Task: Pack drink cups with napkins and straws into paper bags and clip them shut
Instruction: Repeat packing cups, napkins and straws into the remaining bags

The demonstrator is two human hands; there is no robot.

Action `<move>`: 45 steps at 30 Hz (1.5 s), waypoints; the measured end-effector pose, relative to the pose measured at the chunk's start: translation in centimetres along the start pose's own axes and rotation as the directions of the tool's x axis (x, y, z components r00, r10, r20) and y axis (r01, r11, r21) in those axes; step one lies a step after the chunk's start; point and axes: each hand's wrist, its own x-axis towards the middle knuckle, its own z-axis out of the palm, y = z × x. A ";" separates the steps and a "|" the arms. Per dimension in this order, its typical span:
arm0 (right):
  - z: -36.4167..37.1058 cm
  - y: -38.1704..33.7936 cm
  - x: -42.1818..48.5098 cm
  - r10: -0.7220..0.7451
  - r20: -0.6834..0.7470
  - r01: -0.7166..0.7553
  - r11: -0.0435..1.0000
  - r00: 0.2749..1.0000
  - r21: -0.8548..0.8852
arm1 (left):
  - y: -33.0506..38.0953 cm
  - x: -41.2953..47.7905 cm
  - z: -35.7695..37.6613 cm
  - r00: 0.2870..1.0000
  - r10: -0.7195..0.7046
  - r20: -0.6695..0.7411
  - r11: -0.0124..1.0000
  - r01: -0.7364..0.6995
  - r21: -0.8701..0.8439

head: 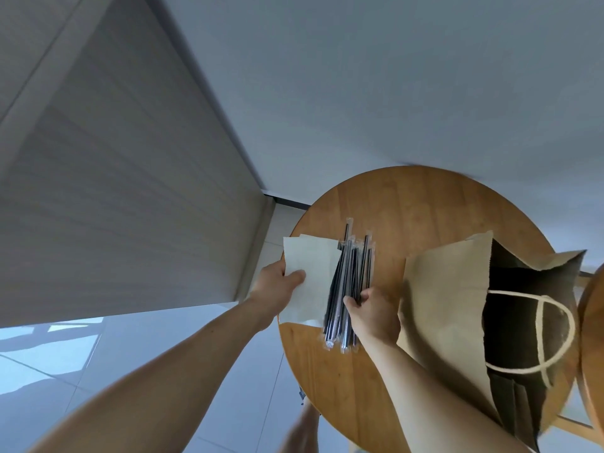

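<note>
Napkins (310, 276) are lying at the left edge of the round wooden table (408, 204), and your left hand (277, 289) is pinching them, thumb pressing on top. Wrapped black straws (351, 282) are lying in a bundle just beside them, overlapping the napkins' right edge. Your right hand (372, 308) is curling its fingers round the straws near their middle. At the table's right edge the brown paper bag (447, 289) is gaping open, its rope handle (539, 335) looping across the dark mouth.
</note>
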 end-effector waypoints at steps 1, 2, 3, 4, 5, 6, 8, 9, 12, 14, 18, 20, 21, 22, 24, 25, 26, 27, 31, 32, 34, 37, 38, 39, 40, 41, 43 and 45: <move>0.2 0.1 0.0 -0.002 0.001 0.002 1.000 1.000 -0.029 | -0.1 -0.1 -0.1 1.000 -0.002 -0.009 1.000 0.002 0.004; 0.2 0.0 0.1 0.003 0.000 -0.003 0.999 1.000 -0.043 | -0.2 -0.2 -0.2 1.000 -0.005 -0.013 1.000 0.005 0.010; 0.2 0.0 0.2 0.012 0.001 -0.012 0.999 1.000 -0.051 | -0.3 -0.2 -0.3 1.000 -0.010 -0.012 1.000 0.010 0.019; 0.1 -0.1 0.3 0.023 0.005 -0.022 0.998 1.000 -0.059 | -0.3 -0.3 -0.2 1.000 -0.013 -0.011 0.999 0.014 0.032; 0.1 -0.2 0.3 0.034 0.010 -0.033 0.997 0.999 -0.067 | -0.4 -0.5 -0.2 1.000 -0.017 -0.010 0.999 0.017 0.045; 0.0 -0.2 0.4 0.044 0.014 -0.042 0.996 0.999 -0.074 | -0.5 -0.6 0.0 1.000 -0.020 -0.009 0.998 0.020 0.057; -0.2 -0.3 0.3 0.052 0.012 -0.051 0.995 0.999 -0.080 | -0.7 -0.9 0.2 1.000 -0.023 -0.005 0.998 0.023 0.065; -0.3 -0.3 0.2 0.049 0.007 -0.048 0.996 0.999 -0.073 | -0.7 -1.1 0.3 1.000 -0.024 -0.003 0.998 0.024 0.063; -0.8 -0.6 -0.4 0.032 0.010 -0.032 0.999 0.999 0.012 | -0.6 -1.6 0.5 1.000 -0.013 0.002 0.998 0.013 0.060; -1.5 -1.0 -1.0 0.025 -0.021 -0.023 0.995 0.999 0.095 | -0.1 -2.1 0.5 1.000 0.000 0.006 0.997 0.000 0.077; -4.5 -3.1 -3.4 -0.089 -0.103 0.118 0.940 0.991 0.321 | 2.0 -3.8 0.3 0.999 0.054 0.002 0.992 -0.054 0.117; -6.5 -4.5 -5.1 -0.221 -0.095 0.240 0.878 0.971 0.414 | 3.5 -4.9 0.1 0.996 0.093 0.003 0.989 -0.092 0.114; -7.5 -5.2 -5.9 -0.280 -0.077 0.284 0.845 0.957 0.454 | 4.3 -5.5 0.0 0.994 0.110 0.009 0.988 -0.110 0.106; -8.5 -5.9 -6.8 -0.321 -0.055 0.304 0.812 0.946 0.499 | 5.2 -6.2 -0.1 0.992 0.126 0.020 0.988 -0.127 0.093; -10.4 -7.1 -8.3 -0.358 -0.023 0.306 0.762 0.934 0.571 | 6.8 -7.7 -0.2 0.986 0.158 0.045 0.985 -0.161 0.065; -11.2 -7.7 -8.9 -0.366 -0.025 0.312 0.754 0.930 0.578 | 7.5 -8.3 -0.2 0.983 0.174 0.057 0.983 -0.177 0.056; -12.0 -8.2 -9.4 -0.371 -0.039 0.325 0.753 0.928 0.573 | 8.2 -9.0 -0.3 0.979 0.192 0.066 0.980 -0.195 0.044; -12.9 -8.6 -9.8 -0.373 -0.060 0.339 0.750 0.926 0.568 | 8.9 -9.7 -0.4 0.975 0.211 0.072 0.977 -0.213 0.020; -16.0 -9.6 -11.2 -0.377 -0.144 0.391 0.741 0.915 0.546 | 10.9 -12.2 -0.8 0.953 0.286 0.097 0.954 -0.274 -0.123; -16.7 -9.7 -11.6 -0.390 -0.159 0.412 0.741 0.907 0.530 | 11.3 -12.7 -0.9 0.944 0.311 0.111 0.945 -0.295 -0.141; -17.9 -9.9 -12.3 -0.410 -0.188 0.446 0.741 0.893 0.502 | 12.0 -13.6 -0.9 0.922 0.366 0.123 0.924 -0.344 -0.168; -19.3 -10.0 -13.2 -0.423 -0.237 0.484 0.737 0.875 0.472 | 13.1 -14.8 -0.8 0.899 0.418 0.131 0.899 -0.390 -0.197; -19.7 -10.0 -13.4 -0.422 -0.253 0.492 0.739 0.871 0.460 | 13.4 -15.2 -0.7 0.893 0.429 0.136 0.894 -0.399 -0.204; -20.2 -10.1 -13.6 -0.418 -0.269 0.497 0.742 0.868 0.450 | 13.8 -15.6 -0.6 0.888 0.439 0.137 0.889 -0.407 -0.208; -20.6 -10.1 -13.8 -0.415 -0.281 0.500 0.743 0.865 0.444 | 14.2 -15.9 -0.4 0.885 0.446 0.133 0.885 -0.414 -0.212; -21.1 -10.2 -14.0 -0.414 -0.293 0.506 0.743 0.862 0.438 | 14.7 -16.2 -0.4 0.882 0.453 0.129 0.881 -0.421 -0.218; -22.4 -10.4 -14.3 -0.407 -0.338 0.524 0.739 0.848 0.424 | 15.9 -16.8 -0.3 0.868 0.476 0.139 0.867 -0.436 -0.241; -24.1 -10.4 -14.5 -0.366 -0.398 0.527 0.720 0.841 0.452 | 17.4 -17.6 -0.4 0.845 0.508 0.169 0.847 -0.454 -0.277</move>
